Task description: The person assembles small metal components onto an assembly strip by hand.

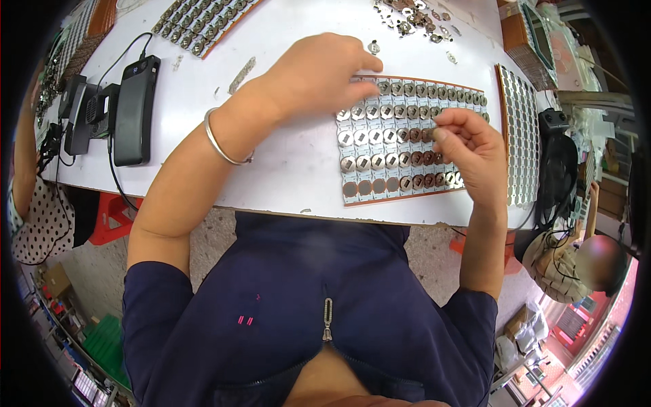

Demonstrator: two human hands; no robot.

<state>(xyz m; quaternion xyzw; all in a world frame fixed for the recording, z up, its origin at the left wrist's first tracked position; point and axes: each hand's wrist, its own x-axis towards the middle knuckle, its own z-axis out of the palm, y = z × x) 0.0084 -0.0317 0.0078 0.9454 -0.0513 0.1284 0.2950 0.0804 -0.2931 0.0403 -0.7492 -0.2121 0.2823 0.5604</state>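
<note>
A panel of small circuit boards (349,192) lies on the white table before me, edged in orange-brown. Rows of round silver metal pieces sit on it; at the near left corner several spots show plain dark discs (364,187). My left hand (322,73) hovers at the panel's far left corner, thumb and index finger apart with nothing visible between them. Just beyond its index finger lies a loose round metal piece (373,47). Over the panel's right part, my right hand (477,148) has thumb and index finger pinched together; anything between them is too small to make out.
Loose metal pieces (413,17) are heaped at the table's far side. Another filled panel (203,24) lies far left, and one (519,136) stands along the right. A black power bank (137,112) with cables lies left. People sit at both sides.
</note>
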